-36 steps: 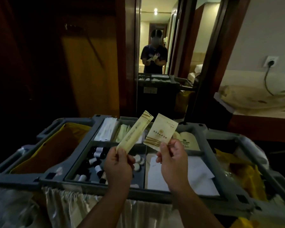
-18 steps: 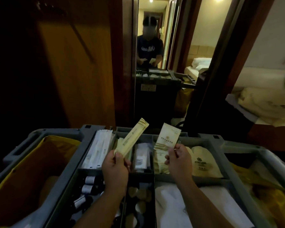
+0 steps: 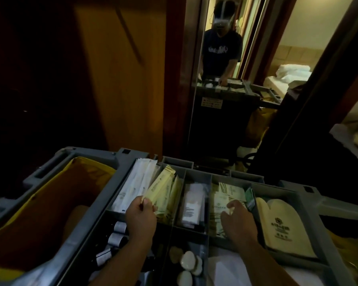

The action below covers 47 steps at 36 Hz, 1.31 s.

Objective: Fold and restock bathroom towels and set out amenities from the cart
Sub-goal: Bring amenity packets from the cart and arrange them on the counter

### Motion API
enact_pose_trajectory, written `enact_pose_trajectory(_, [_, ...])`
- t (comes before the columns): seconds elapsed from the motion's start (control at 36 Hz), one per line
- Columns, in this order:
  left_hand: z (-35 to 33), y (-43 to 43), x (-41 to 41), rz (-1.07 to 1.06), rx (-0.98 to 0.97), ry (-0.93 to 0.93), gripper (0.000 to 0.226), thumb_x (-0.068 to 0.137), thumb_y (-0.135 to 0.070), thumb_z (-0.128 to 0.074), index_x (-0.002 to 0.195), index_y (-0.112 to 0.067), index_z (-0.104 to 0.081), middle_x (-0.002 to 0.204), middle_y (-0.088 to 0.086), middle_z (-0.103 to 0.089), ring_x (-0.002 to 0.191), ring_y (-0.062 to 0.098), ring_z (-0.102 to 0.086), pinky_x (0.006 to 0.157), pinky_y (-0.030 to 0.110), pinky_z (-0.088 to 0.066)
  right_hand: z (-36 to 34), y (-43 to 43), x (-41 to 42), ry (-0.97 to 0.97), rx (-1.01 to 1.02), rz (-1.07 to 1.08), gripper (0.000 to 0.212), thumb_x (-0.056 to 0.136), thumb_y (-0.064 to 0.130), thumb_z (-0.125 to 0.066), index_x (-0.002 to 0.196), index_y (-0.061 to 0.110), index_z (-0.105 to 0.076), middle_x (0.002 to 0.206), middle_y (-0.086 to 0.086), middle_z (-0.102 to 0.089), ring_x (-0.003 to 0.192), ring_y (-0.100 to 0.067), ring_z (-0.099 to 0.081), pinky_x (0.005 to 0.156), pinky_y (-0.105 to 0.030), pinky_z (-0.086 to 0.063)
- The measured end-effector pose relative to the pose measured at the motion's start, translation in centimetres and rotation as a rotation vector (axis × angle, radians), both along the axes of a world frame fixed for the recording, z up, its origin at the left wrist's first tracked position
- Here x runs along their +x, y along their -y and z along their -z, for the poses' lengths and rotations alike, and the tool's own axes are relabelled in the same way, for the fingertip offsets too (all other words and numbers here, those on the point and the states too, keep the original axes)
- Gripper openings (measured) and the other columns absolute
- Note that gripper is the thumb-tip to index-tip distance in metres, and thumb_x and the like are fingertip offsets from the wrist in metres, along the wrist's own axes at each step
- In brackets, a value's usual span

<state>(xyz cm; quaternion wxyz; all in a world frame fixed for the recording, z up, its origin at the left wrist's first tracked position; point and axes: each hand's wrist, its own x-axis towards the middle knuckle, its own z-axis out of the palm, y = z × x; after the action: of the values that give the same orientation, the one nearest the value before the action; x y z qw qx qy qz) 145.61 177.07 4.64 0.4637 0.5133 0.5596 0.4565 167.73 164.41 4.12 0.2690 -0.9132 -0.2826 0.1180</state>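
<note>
1. Round soaps [image 3: 188,263], 6 o'clock, nearest compartment of cart tray [image 3: 100,213]; untouched
2. Left hand [image 3: 141,216], 7 o'clock, pinching long yellow packets [image 3: 162,189] by their lower end, inside their slot
3. Right hand [image 3: 238,222], 5 o'clock, fingers curled over square sachets [image 3: 221,200]; hold cannot be told
4. Progress, judged: early; amenities in view lie in the cart, no folded towels seen
5. Room: divider walls close about both hands; open upward; mirror [image 3: 221,120], 12 o'clock, well apart

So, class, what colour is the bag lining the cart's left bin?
The bag is yellow; head view.

Dim, soft blur, edges warped.
</note>
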Motion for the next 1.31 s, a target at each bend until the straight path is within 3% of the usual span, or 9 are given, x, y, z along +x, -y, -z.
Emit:
enact_pose_trajectory(0.11, [-0.3, 0.1, 0.3, 0.034, 0.060, 0.000, 0.043, 0.104, -0.006, -0.049, 0.063, -0.013, -0.038, 0.059, 0.002, -0.041, 0.057, 0.017, -0.036, 0.059, 0.034, -0.032, -2.7, -4.2, -1.7, -0.048, 0.243, -0.086, 0.021, 0.099, 0.039, -0.064, 0.117, 0.028, -0.063, 0.098, -0.002, -0.073, 0.081, -0.018, -0.067, 0.073, -0.032, -0.054])
enact_pose_trajectory(0.19, [-0.3, 0.2, 0.1, 0.086, 0.107, 0.012, 0.045, 0.104, -0.004, -0.048, 0.063, -0.016, -0.034, 0.059, -0.003, -0.034, 0.052, 0.007, -0.030, 0.055, 0.029, -0.029, -4.9, -9.6, -3.4, -0.429, 0.331, -0.128, 0.047, 0.097, 0.043, -0.067, 0.137, 0.018, -0.061, 0.124, -0.008, -0.069, 0.101, -0.025, -0.067, 0.076, -0.033, -0.052])
enact_pose_trajectory(0.36, [0.3, -0.3, -0.9, 0.153, 0.067, -0.078, 0.042, 0.105, -0.008, -0.049, 0.067, -0.014, -0.034, 0.061, -0.001, -0.029, 0.051, 0.009, -0.028, 0.058, 0.034, -0.024, -5.9, -15.6, -6.6, -0.676, 0.449, -0.115, 0.036, 0.102, 0.027, -0.064, 0.135, 0.012, -0.063, 0.077, -0.005, -0.062, 0.060, -0.017, -0.050, 0.051, -0.028, -0.040])
enact_pose_trajectory(0.56, [-0.6, -1.9, -1.8, 0.369, 0.009, -0.531, 0.044, 0.107, -0.027, -0.046, 0.064, -0.016, -0.047, 0.064, 0.001, -0.046, 0.058, 0.011, -0.046, 0.059, 0.032, -0.030, -3.3, -19.0, -6.8, -0.526, 0.270, -0.111, 0.035, 0.097, 0.024, -0.071, 0.129, 0.014, -0.060, 0.093, -0.011, -0.069, 0.081, -0.027, -0.068, 0.073, -0.044, -0.058])
enact_pose_trajectory(0.64, [-1.1, -2.1, -1.2, 0.376, 0.030, -0.784, 0.039, 0.103, -0.036, -0.045, 0.073, -0.015, -0.060, 0.074, 0.001, -0.060, 0.070, 0.016, -0.062, 0.059, 0.029, -0.040, -2.4, -19.6, -6.5, -0.391, 0.146, -0.168, 0.046, 0.096, 0.024, -0.072, 0.139, 0.020, -0.054, 0.092, -0.005, -0.067, 0.072, -0.019, -0.066, 0.056, -0.034, -0.053])
enact_pose_trajectory(0.83, [-1.3, -2.5, 0.1, 0.413, 0.084, -1.133, 0.036, 0.102, -0.035, -0.052, 0.071, -0.021, -0.043, 0.082, -0.001, -0.056, 0.086, 0.021, -0.064, 0.067, 0.030, -0.038, -0.8, -19.7, -6.6, -0.115, -0.036, -0.316, 0.052, 0.097, 0.024, -0.071, 0.145, 0.023, -0.051, 0.127, -0.009, -0.066, 0.098, -0.026, -0.069, 0.082, -0.042, -0.061])
enact_pose_trajectory(1.0, [-1.0, -3.1, 0.0, 0.425, 0.109, -1.034, 0.015, 0.096, -0.039, -0.055, 0.099, -0.024, -0.055, 0.094, 0.000, -0.065, 0.087, 0.025, -0.067, 0.064, 0.033, -0.040, -0.8, -19.0, -7.2, 0.126, -0.159, -0.413, 0.031, 0.100, 0.014, -0.051, 0.128, 0.020, -0.063, 0.132, -0.008, -0.057, 0.118, -0.028, -0.058, 0.092, -0.034, -0.048])
enact_pose_trajectory(1.11, [-0.7, -3.1, -0.5, 0.467, 0.142, -1.031, 0.013, 0.088, -0.026, -0.054, 0.077, -0.024, -0.061, 0.081, 0.000, -0.067, 0.075, 0.019, -0.068, 0.064, 0.030, -0.053, -0.9, -18.6, -7.8, -0.046, -0.065, -0.356, 0.033, 0.103, 0.016, -0.048, 0.134, 0.021, -0.059, 0.140, -0.004, -0.052, 0.121, -0.024, -0.055, 0.097, -0.032, -0.047])
enact_pose_trajectory(1.31, [-0.3, -2.9, -2.7, 0.461, 0.107, -0.643, 0.009, 0.097, -0.036, -0.062, 0.098, -0.029, -0.058, 0.081, -0.010, -0.062, 0.073, 0.007, -0.059, 0.064, 0.030, -0.047, -3.2, -15.9, -10.2, -0.028, 0.041, -0.524, 0.032, 0.098, 0.027, -0.061, 0.129, 0.027, -0.066, 0.133, -0.001, -0.062, 0.105, -0.017, -0.065, 0.088, -0.027, -0.053])
